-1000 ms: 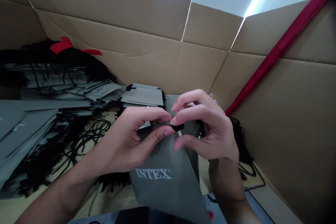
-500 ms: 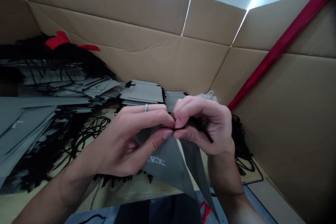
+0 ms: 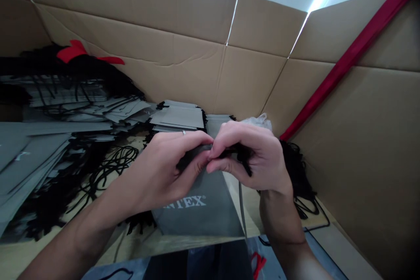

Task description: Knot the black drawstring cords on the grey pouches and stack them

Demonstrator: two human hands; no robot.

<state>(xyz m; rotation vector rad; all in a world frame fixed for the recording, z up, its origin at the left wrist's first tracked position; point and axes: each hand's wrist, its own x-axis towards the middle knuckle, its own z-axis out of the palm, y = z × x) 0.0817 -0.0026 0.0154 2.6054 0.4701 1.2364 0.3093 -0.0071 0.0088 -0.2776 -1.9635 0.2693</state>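
A grey pouch with white lettering hangs below my hands, near the table's front edge. My left hand, with a ring on one finger, pinches the pouch's top edge between thumb and fingers. Touching it at the fingertips, my right hand is closed on a black cord, part of which shows inside the curled fingers. The exact spot where the fingertips meet is hidden.
Stacks of grey pouches with black cords fill the left side. Another stack stands at the back. Loose black cords lie on the table, more black cords at right. Cardboard walls surround the table.
Both hands have shifted slightly left. The pouch has turned flatter toward the camera, showing more of its lettering, and its narrow side strip has swung in.
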